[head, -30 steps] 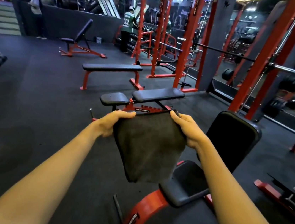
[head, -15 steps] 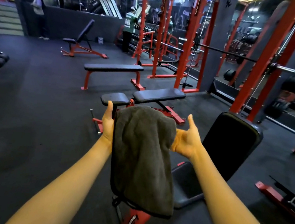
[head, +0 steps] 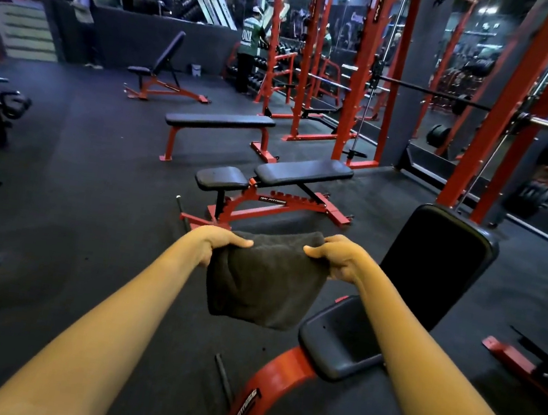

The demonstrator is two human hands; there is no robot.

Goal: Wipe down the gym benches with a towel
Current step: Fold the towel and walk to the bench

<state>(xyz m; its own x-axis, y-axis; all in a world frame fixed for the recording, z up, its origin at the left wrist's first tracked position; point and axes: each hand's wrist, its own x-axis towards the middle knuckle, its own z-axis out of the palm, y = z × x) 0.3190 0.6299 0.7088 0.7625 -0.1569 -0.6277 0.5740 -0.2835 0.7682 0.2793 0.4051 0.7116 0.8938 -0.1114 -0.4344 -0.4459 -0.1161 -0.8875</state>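
Left hand [head: 218,243] and right hand [head: 338,258] pinch folded towel [head: 265,278] at top corners, held above seat [head: 341,339]. Keep fold flat, lower onto pad, wipe full strokes.

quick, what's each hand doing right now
Left hand: closed, gripping the left top edge of the dark towel.
Right hand: closed, gripping the towel's right top edge.

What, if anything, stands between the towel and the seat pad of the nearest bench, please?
Nothing visible does. The left hand and right hand hold the towel in the air by its top edge, just left of the seat pad, with only open space between.
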